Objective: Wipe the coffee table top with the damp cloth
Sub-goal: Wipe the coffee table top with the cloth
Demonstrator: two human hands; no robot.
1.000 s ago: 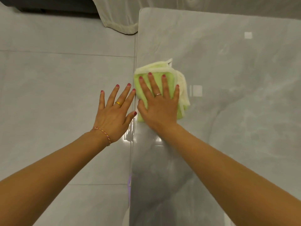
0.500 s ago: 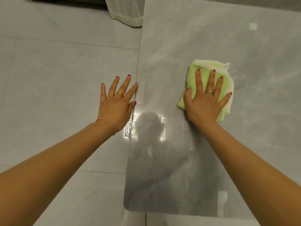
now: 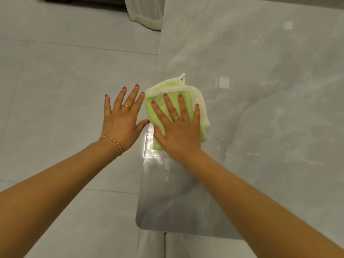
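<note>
A glossy grey marble coffee table top (image 3: pixel 260 90) fills the right of the view. A folded green cloth with a cream edge (image 3: pixel 186 94) lies on it at the left edge, overhanging slightly. My right hand (image 3: pixel 176 131) lies flat on the cloth, fingers spread, pressing it down. My left hand (image 3: pixel 122 120) hovers with fingers spread just left of the table edge, over the floor, holding nothing. Its thumb is near the cloth. Small wet drops (image 3: pixel 226 146) show on the top to the right of the cloth.
Grey floor tiles (image 3: pixel 55 90) lie to the left and below the table. A pale curtain hem (image 3: pixel 145 15) hangs at the back near the table's far left corner. The table's near rounded corner (image 3: pixel 139 224) is close to me.
My right hand has slid the cloth from mid-table back left to the table's left edge. My left hand has stayed about where it was.
</note>
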